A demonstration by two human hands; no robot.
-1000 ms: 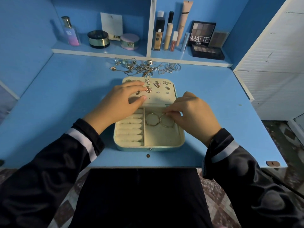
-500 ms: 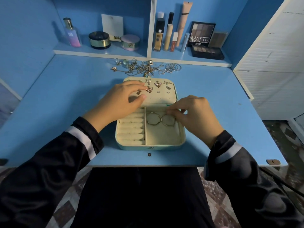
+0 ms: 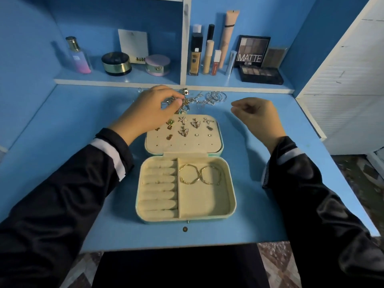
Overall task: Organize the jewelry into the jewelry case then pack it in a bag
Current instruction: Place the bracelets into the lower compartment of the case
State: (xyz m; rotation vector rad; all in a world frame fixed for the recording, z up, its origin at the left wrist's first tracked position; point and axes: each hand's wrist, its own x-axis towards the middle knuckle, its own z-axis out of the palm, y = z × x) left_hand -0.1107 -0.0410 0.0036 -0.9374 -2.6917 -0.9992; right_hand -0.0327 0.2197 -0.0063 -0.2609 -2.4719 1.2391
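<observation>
The mint jewelry case (image 3: 233, 204) lies open on the blue desk (image 3: 62, 142), its cream lining showing. Two gold hoops (image 3: 199, 174) lie side by side in its right compartment, and the ring rolls (image 3: 160, 188) on the left hold nothing. Several earrings (image 3: 188, 126) are pinned to the lid panel. Behind the case sits a pile of loose silver and gold jewelry (image 3: 212, 98). My left hand (image 3: 149, 110) reaches into the pile's left part and pinches a piece between thumb and forefinger. My right hand (image 3: 256, 113) hovers right of the pile with fingers curled, holding nothing.
A low shelf (image 3: 116, 81) behind the pile carries a perfume bottle (image 3: 78, 57), jars, makeup tubes and an eyeshadow palette (image 3: 253, 50). A white cabinet (image 3: 342, 84) borders the desk on the right. A small round stud (image 3: 185, 229) lies by the front edge.
My right hand has let go of the hoops and moved up and back beside the pile. My left hand left the lid and reached into the jewelry pile.
</observation>
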